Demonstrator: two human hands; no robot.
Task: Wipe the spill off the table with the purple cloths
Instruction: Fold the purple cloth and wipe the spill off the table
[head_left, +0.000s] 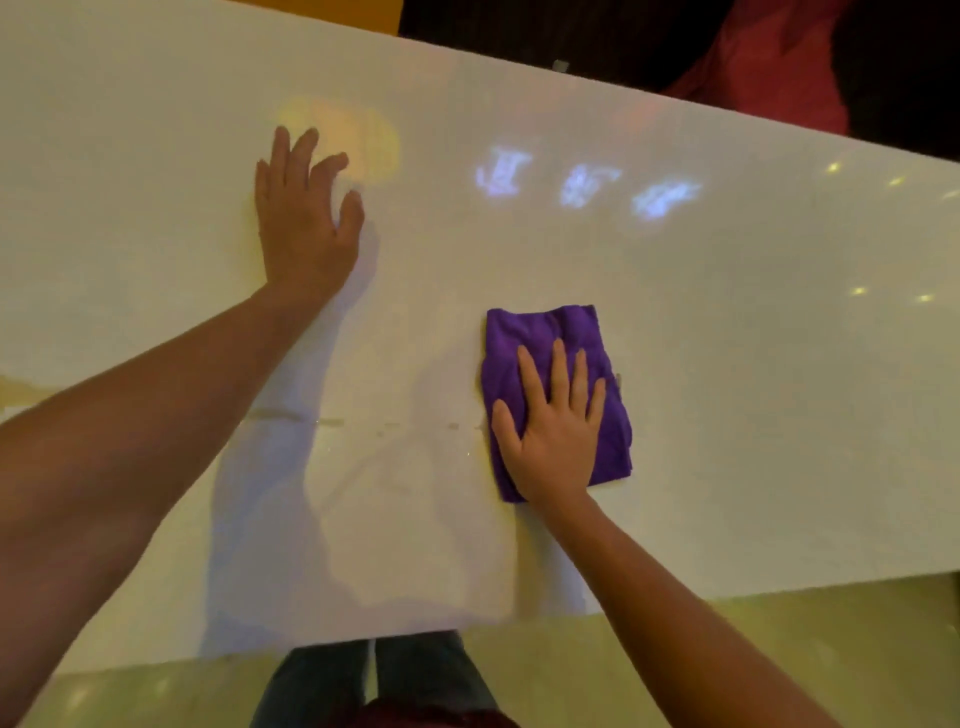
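Right hand (558, 431): flat, fingers spread, pressed on purple cloth (550, 338), no closed grip
Left hand (304, 223): flat on table (727, 389), empty
Cloth: folded, mid-table
Spill (322, 420): faint streak left of cloth

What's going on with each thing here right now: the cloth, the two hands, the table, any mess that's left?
purple cloth: folded, lying flat on the table, pinned under the right hand.
right hand: open, palm down, pressing on the cloth.
left hand: open, fingers spread, resting flat on bare table, holding nothing.
spill: thin yellowish streak remains, left of the cloth.
white table: glossy, reflecting lights.
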